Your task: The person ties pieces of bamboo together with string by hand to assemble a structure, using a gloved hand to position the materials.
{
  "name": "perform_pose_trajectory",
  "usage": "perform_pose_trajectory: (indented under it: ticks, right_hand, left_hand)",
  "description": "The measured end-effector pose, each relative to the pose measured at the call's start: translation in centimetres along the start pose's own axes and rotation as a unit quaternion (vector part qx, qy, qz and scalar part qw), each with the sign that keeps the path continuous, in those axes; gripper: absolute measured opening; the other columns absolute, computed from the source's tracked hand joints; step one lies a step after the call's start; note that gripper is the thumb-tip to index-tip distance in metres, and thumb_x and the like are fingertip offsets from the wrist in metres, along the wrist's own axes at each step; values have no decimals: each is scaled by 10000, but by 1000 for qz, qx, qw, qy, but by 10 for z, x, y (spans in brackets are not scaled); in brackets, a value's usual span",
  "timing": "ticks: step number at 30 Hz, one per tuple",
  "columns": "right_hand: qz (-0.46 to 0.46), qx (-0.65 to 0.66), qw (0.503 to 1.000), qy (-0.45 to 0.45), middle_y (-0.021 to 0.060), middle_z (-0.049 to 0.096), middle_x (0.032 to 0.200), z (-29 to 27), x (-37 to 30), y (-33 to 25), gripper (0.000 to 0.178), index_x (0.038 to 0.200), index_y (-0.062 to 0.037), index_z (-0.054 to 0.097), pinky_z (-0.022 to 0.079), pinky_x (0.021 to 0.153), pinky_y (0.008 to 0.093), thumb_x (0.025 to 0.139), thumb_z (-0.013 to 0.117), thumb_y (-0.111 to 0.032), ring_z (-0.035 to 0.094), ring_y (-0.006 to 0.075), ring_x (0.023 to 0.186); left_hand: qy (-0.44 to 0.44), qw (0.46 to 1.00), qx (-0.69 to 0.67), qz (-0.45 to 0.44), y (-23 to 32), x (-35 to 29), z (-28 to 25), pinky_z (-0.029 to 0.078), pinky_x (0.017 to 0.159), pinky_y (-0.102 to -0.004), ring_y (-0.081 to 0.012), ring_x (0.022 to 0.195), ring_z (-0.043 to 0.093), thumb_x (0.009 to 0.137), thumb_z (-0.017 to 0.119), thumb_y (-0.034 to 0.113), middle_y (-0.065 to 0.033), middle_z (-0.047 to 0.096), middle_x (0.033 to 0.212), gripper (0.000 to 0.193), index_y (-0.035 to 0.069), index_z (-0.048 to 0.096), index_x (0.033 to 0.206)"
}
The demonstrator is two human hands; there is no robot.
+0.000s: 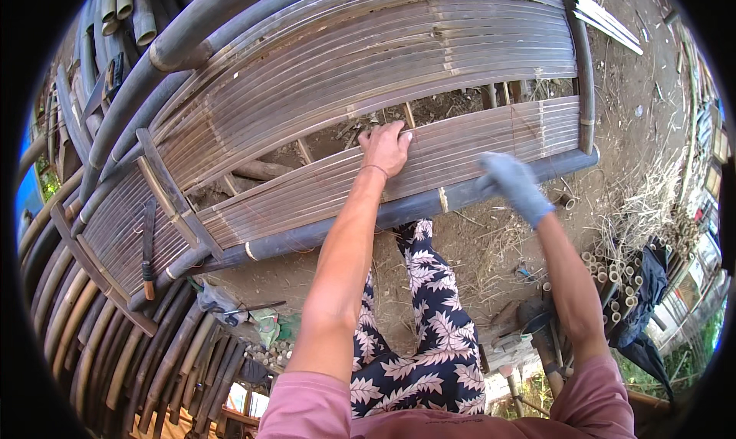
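Note:
A long bamboo frame lies in front of me with split bamboo slats (pixel 475 138) set side by side across its near part. My left hand (pixel 387 149), bare, is closed over the far edge of these slats, beside the open gap. Its fingertips curl down at the gap and partly go out of sight. My right hand (pixel 512 184) wears a grey-blue glove and is near the frame's thick dark bamboo pole (pixel 406 206), toward its right end. Motion smears its fingers, so whether it holds anything is unclear.
Farther slats (pixel 383 55) fill the frame beyond the gap. A long-bladed knife (pixel 148 247) rests on the slats at left. Bamboo poles (pixel 100 347) are stacked at lower left. Cut bamboo tubes (pixel 617 278) and dry shavings (pixel 644 209) lie at right. Plastic bags (pixel 218 299) lie on the ground.

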State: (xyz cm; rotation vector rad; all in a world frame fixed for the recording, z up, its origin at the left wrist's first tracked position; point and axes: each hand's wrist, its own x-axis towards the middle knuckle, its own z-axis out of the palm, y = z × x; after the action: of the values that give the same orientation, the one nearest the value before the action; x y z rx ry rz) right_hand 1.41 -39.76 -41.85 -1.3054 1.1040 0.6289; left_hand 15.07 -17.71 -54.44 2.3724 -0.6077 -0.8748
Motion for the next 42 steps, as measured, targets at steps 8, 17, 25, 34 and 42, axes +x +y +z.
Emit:
perform_pose_trajectory:
  ticks: [8,17,25,34,42]
  right_hand:
    - [-198,-325,739,556,146,601,995,23,-53,97,368,1108,12,576,459,856,429,839,689,-212,570,288,916]
    - [-238,-238,928,157,199,622,885,326,-45,56,234,904,-23,613,469,835,469,826,653,-240,613,376,859]
    - [-173,-269,916,245,105,675,960,109,-122,-27,121,954,-58,681,531,811,339,882,633,-142,662,263,905]
    - [-231,-630,717,187,150,711,784,247,94,-68,161,790,-116,748,551,705,437,780,593,-162,707,317,757]
    - [-300,-486,816,87,189,684,1031,279,99,-64,244,1018,-99,697,508,899,471,816,611,-206,653,361,1004]
  left_hand:
    - [20,946,-324,-7,-16,-9,-57,460,965,-392,-363,1099,597,932,555,237,-180,642,1147,325,19,659,1150]
    - [-283,865,145,388,-72,-104,-151,312,1141,-470,-329,1353,419,707,637,46,-166,524,1351,661,47,485,1350]
    - [157,977,-137,-49,-143,-72,-159,544,774,-398,-312,857,671,869,519,-5,-173,676,961,260,50,692,1056]
    - [-115,992,-9,-46,-161,-29,-132,464,938,-515,-461,1077,582,834,482,102,-323,618,1108,359,-23,602,1148]
    - [-91,988,-92,-85,-147,-26,-145,498,801,-394,-347,881,668,877,603,223,-232,689,971,304,-38,682,1013]
